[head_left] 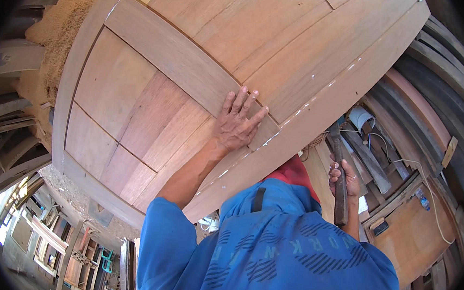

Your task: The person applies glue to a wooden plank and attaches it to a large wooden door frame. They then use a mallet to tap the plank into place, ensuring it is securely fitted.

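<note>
My left hand (239, 121) lies flat with fingers spread on a large wooden panelled door (267, 38), over a joint near its close edge. White spots, like glue, dot the frame rail along that edge. To the right of the door's near edge, my right hand (350, 180) is wrapped round a dark, narrow bar (340, 191), held upright in the picture and apart from the door. Whether the bar is wood or metal I cannot make out.
A white cup-like container (362, 118) stands among long timber pieces (419, 97) on the right. A pale cord (428, 184) runs past a brown board (412, 223). Sawdust (64, 27) is heaped at the far left, and a teal chair (107, 260) stands lower left.
</note>
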Available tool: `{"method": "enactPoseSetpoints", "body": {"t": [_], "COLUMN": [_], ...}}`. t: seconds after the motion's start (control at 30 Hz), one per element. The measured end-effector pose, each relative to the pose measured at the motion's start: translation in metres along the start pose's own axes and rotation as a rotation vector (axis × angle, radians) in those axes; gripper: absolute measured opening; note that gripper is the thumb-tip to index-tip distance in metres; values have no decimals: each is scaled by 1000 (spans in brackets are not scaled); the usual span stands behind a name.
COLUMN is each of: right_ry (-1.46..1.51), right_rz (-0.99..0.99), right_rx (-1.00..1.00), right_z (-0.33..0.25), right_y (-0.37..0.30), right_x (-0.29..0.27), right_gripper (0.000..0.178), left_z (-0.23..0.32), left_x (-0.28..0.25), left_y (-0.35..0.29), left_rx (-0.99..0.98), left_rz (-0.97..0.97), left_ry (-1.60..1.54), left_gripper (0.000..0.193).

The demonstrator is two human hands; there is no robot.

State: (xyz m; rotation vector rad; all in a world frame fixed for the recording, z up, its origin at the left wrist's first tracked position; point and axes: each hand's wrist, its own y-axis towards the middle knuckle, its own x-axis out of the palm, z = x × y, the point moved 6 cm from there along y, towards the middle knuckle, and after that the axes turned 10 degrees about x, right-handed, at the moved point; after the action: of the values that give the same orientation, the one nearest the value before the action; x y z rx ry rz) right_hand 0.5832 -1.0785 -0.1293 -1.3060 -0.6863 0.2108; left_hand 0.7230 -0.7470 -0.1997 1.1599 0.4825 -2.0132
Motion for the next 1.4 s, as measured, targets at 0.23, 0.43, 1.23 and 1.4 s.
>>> {"method": "enactPoseSetpoints", "body": {"t": [0.23, 0.43, 1.23, 1.4], "right_ry": [92, -400, -288, -606], "right_rz": [264, 217, 71, 209], "right_rx": [-82, -175, -239, -446], "right_z": [-32, -10, 1, 1], "right_y": [8, 12, 8, -12], "right_x": [-76, 39, 18, 39], "right_gripper": [23, 16, 17, 23], "left_z": [0, 2, 6, 6], "left_x": [0, 2, -4, -3], "left_y": [1, 1, 4, 2], "left_rx": [4, -7, -11, -16], "left_rz": [-22, 11, 28, 30], "left_ry": [-8, 8, 25, 23], "left_gripper": [45, 42, 45, 44]}}
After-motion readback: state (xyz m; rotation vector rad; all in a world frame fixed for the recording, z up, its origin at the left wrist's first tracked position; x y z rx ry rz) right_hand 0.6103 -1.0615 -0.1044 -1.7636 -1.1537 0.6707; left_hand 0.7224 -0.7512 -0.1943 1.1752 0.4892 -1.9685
